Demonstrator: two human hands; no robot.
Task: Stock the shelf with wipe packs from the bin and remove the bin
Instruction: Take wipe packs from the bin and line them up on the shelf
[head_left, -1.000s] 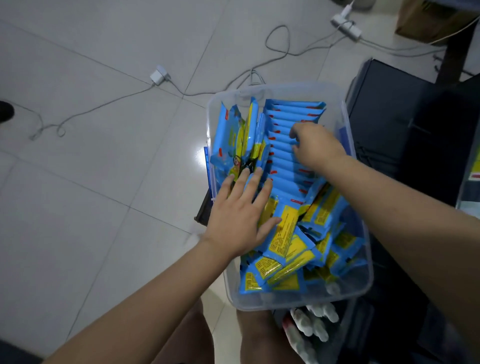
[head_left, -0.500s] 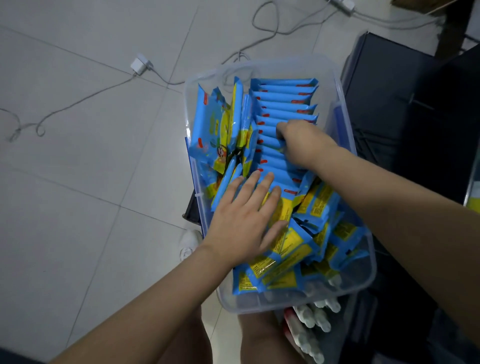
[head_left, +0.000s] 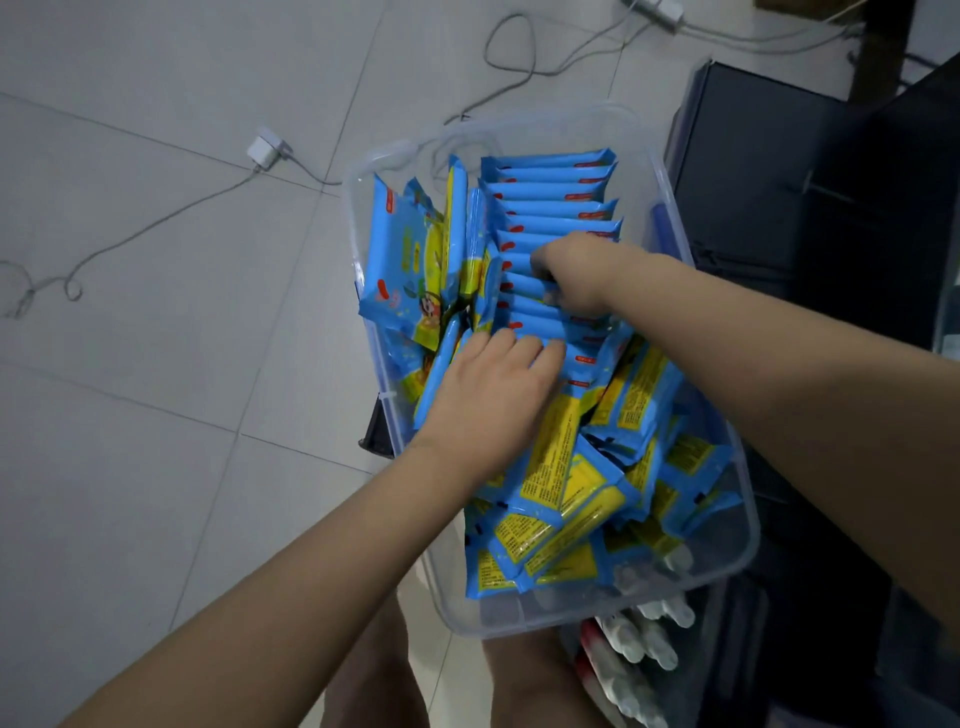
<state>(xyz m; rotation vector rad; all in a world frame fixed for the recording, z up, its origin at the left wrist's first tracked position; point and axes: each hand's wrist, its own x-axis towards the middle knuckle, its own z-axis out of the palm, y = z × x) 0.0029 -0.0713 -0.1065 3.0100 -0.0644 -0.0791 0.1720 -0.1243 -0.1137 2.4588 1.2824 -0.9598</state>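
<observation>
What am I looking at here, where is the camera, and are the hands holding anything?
No machine here: a person works with bare hands, and the picture comes from a camera on their head, looking down. A clear plastic bin is full of blue wipe packs: an upright row at the far end, loose packs showing yellow backs nearer. The right hand curls its fingers round a few packs in the row. The left hand lies on the packs, fingertips tucked in; whether it grips any I cannot tell. Around it are tiled floor, a white charger with trailing cables, and dark furniture on the right.
</observation>
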